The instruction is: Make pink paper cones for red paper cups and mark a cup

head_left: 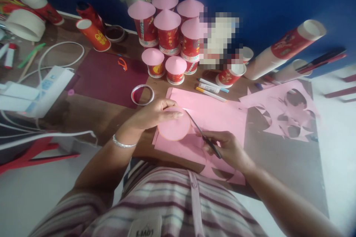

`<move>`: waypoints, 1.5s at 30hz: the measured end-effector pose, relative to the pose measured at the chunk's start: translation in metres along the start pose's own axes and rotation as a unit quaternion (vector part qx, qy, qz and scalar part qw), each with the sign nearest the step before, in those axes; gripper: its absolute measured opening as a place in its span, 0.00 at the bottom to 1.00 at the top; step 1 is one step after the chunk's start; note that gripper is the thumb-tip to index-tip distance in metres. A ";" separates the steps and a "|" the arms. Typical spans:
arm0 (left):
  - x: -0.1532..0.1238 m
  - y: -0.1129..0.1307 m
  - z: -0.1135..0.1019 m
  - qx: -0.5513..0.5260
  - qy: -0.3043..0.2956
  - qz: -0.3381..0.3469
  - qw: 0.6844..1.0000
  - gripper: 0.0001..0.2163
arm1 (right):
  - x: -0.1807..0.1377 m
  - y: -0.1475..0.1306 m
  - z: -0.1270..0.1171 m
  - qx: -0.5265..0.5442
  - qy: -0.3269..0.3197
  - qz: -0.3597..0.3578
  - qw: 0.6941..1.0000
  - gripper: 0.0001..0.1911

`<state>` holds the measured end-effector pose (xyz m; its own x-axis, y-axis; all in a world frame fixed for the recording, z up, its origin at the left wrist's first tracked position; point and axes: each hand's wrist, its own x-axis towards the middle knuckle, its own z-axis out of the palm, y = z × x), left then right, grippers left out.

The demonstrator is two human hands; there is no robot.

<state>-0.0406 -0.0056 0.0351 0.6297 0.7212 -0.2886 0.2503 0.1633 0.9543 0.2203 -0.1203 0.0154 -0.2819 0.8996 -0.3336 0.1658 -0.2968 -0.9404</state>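
Observation:
My left hand (160,112) pinches the upper part of a round pink paper disc (174,127) between thumb and fingers. An orange line runs along part of the disc's edge. In my right hand (228,148) is a pair of scissors (205,138) with dark handles. Their blades point up and left, reaching the disc's upper right edge; whether they are parted I cannot make out. Beneath both hands lie pink paper sheets (225,114), with a cut-out pink scrap (222,172) at the front edge.
Red paper cups with pink cone tops (167,22) stand at the back. A tape roll (142,95) lies left of the sheets, markers (213,88) behind them. Pink offcuts (280,111) are at right. A white power strip (46,90) with cables sits at left.

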 end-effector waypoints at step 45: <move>-0.005 -0.012 -0.006 -0.113 0.316 0.096 0.937 0.15 | -0.006 0.010 -0.004 -0.147 0.056 -0.060 0.986 0.20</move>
<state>-0.0510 -0.0073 0.0260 0.0690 0.9949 -0.0737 -0.0295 0.0759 0.9967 0.2278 -0.1268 0.0083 -0.2132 0.9571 -0.1960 0.4089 -0.0948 -0.9076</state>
